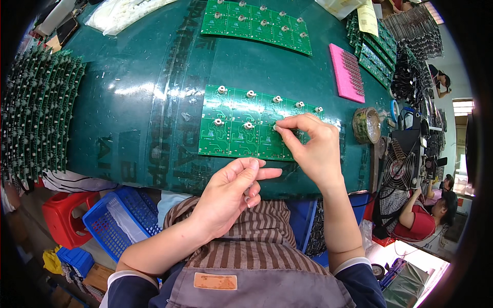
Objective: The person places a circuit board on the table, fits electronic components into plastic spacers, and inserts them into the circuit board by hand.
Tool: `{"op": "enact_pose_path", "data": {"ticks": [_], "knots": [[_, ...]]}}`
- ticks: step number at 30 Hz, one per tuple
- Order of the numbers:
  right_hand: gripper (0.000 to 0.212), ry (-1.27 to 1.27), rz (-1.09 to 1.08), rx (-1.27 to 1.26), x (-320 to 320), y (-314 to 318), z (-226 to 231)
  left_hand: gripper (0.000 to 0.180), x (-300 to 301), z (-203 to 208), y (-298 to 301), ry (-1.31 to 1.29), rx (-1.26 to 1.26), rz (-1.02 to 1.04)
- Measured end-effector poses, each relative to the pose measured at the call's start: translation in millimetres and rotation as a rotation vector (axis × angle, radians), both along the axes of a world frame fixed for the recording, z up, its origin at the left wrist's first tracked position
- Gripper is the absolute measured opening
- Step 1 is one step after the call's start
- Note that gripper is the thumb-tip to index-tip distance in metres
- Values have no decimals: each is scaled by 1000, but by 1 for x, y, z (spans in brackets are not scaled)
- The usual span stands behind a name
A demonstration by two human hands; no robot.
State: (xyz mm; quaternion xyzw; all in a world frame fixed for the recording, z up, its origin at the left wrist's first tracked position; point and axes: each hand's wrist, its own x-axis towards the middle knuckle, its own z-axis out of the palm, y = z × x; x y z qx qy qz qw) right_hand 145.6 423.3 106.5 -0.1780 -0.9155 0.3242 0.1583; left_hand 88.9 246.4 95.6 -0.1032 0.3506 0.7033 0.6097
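Observation:
A green circuit board (pixel 239 138) lies on the table in front of me, carrying two rows of small round metal-topped components (pixel 248 126). Over its near row, my right hand (pixel 313 146) pinches one small metal-topped component (pixel 277 128) between thumb and forefinger, close to the board's surface. My left hand (pixel 228 197) hovers just short of the board's near edge, palm turned inward. Its thumb presses against the forefinger while the other fingers curl loosely; whatever may lie in that pinch is hidden.
Another populated board (pixel 257 25) lies farther back, and a pink foam block (pixel 346 72) with rows of small parts sits to the right. A tape roll (pixel 366 126) stands near the right edge. Stacked boards (pixel 41 113) rise at the left. A blue basket (pixel 123 220) is below the table.

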Motion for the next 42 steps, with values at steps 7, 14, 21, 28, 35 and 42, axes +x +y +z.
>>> {"op": "enact_pose_path", "data": {"ticks": [7, 14, 21, 28, 35, 42], "knots": [[7, 119, -21, 83, 1, -5, -10, 21, -1, 0, -1, -6, 14, 0], [7, 165, -51, 78, 5, -8, -15, 23, 0, 1, -1, 43, 2, -16], [10, 84, 96, 75, 3, 18, 1, 26, 2, -4, -3, 46, 11, -18], [16, -190, -425, 496, 24, 173, 9, 22, 3, -3, -3, 48, 50, -72], [11, -173, -361, 372, 22, 200, -1, 24, 4, 0, 4, 90, 15, -72], [8, 98, -251, 166, 19, 109, 12, 23, 5, -1, 12, 81, 42, -56]]}}
